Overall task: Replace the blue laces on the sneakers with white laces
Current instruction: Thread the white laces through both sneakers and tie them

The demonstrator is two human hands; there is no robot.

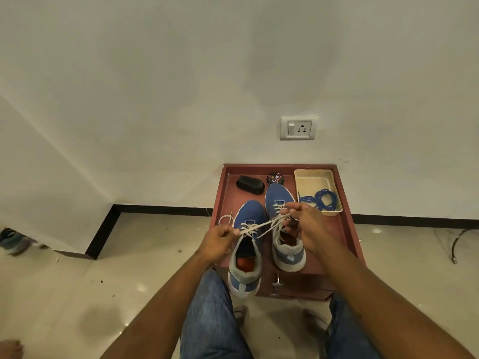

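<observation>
Two blue sneakers stand toes-away on a small reddish cabinet top (344, 229). The left sneaker (246, 244) hangs partly over the front edge and has a white lace (261, 226) threaded through its eyelets. My left hand (220, 239) pinches one end of that lace. My right hand (303, 224) pinches the other part, and the strands cross taut between the hands. A loose loop of white lace lies left of the shoe. The right sneaker (282, 229) also shows white lacing, partly hidden by my right hand. The blue laces (321, 199) lie coiled in a cream tray (313, 177).
A black shoe brush (250, 184) and a round polish tin (275, 178) sit at the back of the cabinet top. A wall with a socket (298, 128) rises right behind. My knees in jeans flank the cabinet front; tiled floor lies on both sides.
</observation>
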